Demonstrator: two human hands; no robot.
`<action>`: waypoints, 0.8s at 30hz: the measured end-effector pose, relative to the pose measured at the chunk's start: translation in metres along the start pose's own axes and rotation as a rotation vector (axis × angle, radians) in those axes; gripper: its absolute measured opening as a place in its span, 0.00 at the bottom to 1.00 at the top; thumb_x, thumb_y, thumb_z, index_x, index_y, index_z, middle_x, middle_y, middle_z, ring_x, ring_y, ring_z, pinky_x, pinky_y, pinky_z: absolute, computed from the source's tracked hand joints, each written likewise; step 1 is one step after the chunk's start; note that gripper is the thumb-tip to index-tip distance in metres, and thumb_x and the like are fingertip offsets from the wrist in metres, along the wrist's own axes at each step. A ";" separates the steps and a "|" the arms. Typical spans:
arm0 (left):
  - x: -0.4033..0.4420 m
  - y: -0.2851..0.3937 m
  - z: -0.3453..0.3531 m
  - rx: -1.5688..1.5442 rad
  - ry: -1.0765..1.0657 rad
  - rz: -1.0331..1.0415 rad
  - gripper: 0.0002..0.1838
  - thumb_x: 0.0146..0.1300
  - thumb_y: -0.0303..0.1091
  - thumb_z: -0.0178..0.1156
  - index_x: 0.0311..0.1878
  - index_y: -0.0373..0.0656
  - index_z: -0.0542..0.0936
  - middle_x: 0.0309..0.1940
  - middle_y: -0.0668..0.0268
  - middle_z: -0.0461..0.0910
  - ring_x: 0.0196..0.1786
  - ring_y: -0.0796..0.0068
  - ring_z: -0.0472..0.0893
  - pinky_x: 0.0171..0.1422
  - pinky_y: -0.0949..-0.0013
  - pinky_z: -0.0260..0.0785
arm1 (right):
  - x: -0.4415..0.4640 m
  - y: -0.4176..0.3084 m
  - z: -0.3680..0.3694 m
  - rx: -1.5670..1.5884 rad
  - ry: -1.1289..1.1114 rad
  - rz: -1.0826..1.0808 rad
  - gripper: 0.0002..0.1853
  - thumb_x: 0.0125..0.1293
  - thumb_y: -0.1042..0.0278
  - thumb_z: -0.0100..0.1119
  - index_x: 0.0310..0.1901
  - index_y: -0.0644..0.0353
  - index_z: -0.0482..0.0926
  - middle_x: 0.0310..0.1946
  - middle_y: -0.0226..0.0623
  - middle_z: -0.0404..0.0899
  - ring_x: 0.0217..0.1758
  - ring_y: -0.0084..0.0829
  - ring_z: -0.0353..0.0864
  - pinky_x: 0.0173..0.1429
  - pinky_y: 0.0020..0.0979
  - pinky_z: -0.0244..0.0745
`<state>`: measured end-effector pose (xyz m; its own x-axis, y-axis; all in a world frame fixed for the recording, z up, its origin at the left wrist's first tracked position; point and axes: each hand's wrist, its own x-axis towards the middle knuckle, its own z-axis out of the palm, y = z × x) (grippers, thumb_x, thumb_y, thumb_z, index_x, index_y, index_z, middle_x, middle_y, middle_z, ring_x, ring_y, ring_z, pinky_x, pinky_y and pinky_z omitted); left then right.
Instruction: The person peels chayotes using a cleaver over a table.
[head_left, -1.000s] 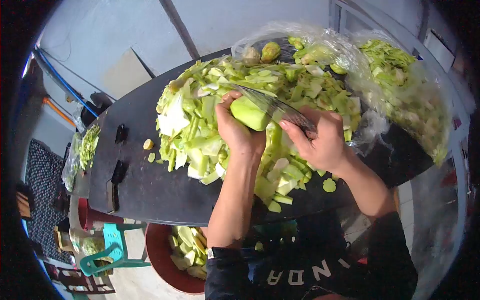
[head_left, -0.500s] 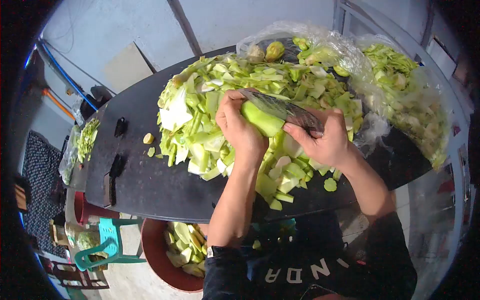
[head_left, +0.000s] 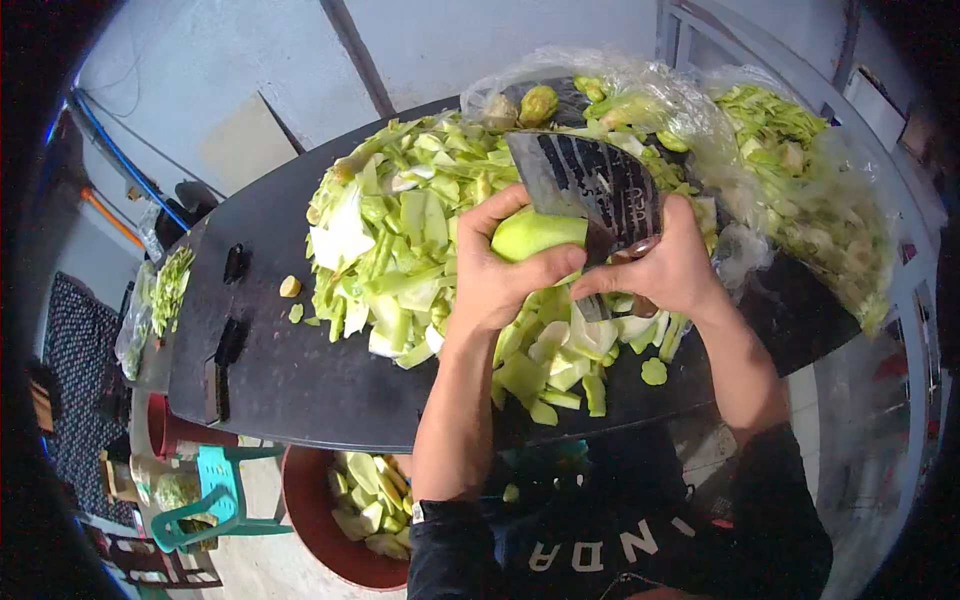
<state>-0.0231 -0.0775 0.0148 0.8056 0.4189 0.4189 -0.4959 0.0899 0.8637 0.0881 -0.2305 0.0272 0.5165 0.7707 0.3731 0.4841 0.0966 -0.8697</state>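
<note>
My left hand (head_left: 500,268) is wrapped round a smooth, light green peeled vegetable (head_left: 538,234), its thumb along the near side. In my right hand (head_left: 668,262) is a cleaver (head_left: 585,178) with a broad, dark, wet blade. The blade stands up with its face toward me, right against the cut end of the vegetable. The cleaver's handle is mostly hidden by my right fingers. Below and around both hands lies a large heap of green and white peelings and slices (head_left: 400,240) on the black table (head_left: 290,385).
A clear plastic bag (head_left: 815,200) full of green trimmings lies at the right. A whole knobbly vegetable (head_left: 538,105) sits at the back. Below the table's near edge stand a brown-red tub (head_left: 320,540) with cut pieces and a teal stool (head_left: 225,495).
The cleaver's blade has turned from nearly flat over the vegetable to upright, showing its broad face. My left thumb has moved to the cut end. Some slices in the heap have shifted.
</note>
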 end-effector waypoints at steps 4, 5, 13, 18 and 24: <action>0.001 -0.010 0.009 -0.117 0.026 0.013 0.23 0.43 0.24 0.74 0.47 0.35 0.81 0.39 0.66 0.84 0.40 0.79 0.81 0.48 0.73 0.74 | 0.002 0.010 0.002 0.015 0.035 -0.099 0.31 0.36 0.69 0.86 0.44 0.64 0.80 0.37 0.28 0.83 0.38 0.17 0.79 0.42 0.24 0.77; 0.001 -0.011 0.010 -0.179 0.061 0.005 0.23 0.43 0.24 0.75 0.46 0.35 0.82 0.40 0.65 0.84 0.40 0.79 0.81 0.47 0.73 0.74 | 0.003 0.011 0.004 0.014 0.046 -0.115 0.31 0.36 0.69 0.86 0.44 0.64 0.80 0.37 0.28 0.83 0.38 0.18 0.79 0.43 0.25 0.77; 0.000 -0.003 0.009 -0.080 0.044 0.020 0.22 0.43 0.23 0.74 0.46 0.35 0.82 0.39 0.65 0.84 0.39 0.78 0.81 0.47 0.73 0.74 | 0.003 0.005 0.010 -0.021 0.023 -0.076 0.29 0.36 0.68 0.86 0.42 0.62 0.80 0.32 0.25 0.82 0.33 0.14 0.78 0.37 0.22 0.76; -0.001 -0.003 0.011 -0.016 0.080 0.002 0.21 0.44 0.25 0.73 0.45 0.36 0.82 0.38 0.65 0.84 0.39 0.78 0.81 0.47 0.72 0.75 | 0.001 -0.015 0.006 -0.086 -0.053 0.225 0.30 0.36 0.68 0.85 0.43 0.64 0.80 0.33 0.26 0.83 0.33 0.13 0.77 0.35 0.21 0.75; 0.000 -0.006 0.006 0.101 -0.007 -0.042 0.20 0.45 0.25 0.72 0.45 0.36 0.82 0.37 0.64 0.84 0.38 0.78 0.81 0.46 0.72 0.75 | 0.005 0.004 0.005 -0.149 -0.086 0.131 0.29 0.36 0.69 0.85 0.43 0.65 0.80 0.34 0.29 0.83 0.34 0.15 0.78 0.39 0.23 0.77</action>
<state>-0.0179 -0.0837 0.0116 0.8274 0.4107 0.3831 -0.4263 0.0153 0.9044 0.0891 -0.2231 0.0243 0.5228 0.8222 0.2252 0.5188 -0.0972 -0.8494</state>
